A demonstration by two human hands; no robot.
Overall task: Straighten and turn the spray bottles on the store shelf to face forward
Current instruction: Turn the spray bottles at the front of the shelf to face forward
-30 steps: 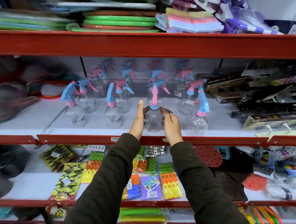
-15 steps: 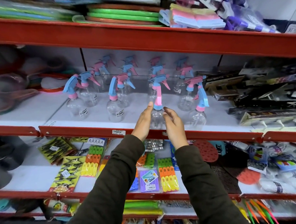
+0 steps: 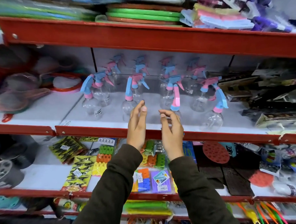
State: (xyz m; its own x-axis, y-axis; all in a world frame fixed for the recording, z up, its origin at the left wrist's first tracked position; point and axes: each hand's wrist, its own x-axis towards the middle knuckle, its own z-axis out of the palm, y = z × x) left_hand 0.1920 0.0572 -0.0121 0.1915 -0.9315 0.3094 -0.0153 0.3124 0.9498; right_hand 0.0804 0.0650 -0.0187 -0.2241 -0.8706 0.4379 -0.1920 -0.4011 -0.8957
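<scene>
Several clear spray bottles with pink and blue trigger heads stand in rows on the white middle shelf (image 3: 161, 102). In the front row, one bottle (image 3: 91, 106) is at the left, another (image 3: 128, 94) lies partly behind my left hand, one with a pink trigger (image 3: 175, 100) rises just behind my right hand, and one (image 3: 213, 119) is at the right. More bottles (image 3: 168, 70) stand behind, blurred. My left hand (image 3: 136, 123) is raised with fingers apart. My right hand (image 3: 172, 129) is loosely curled and holds nothing. Bare shelf shows between the hands.
The shelf's red front lip (image 3: 93, 131) runs below the hands, and the red upper shelf (image 3: 146, 36) hangs close above the bottles. Black packaged goods (image 3: 262, 92) crowd the right, strainers (image 3: 18, 94) the left. Packs of clothes pegs (image 3: 151, 179) lie on the lower shelf.
Both hands were around the middle front bottle; they have let go and shifted left and back toward the shelf's lip. That bottle's pink trigger now faces me.
</scene>
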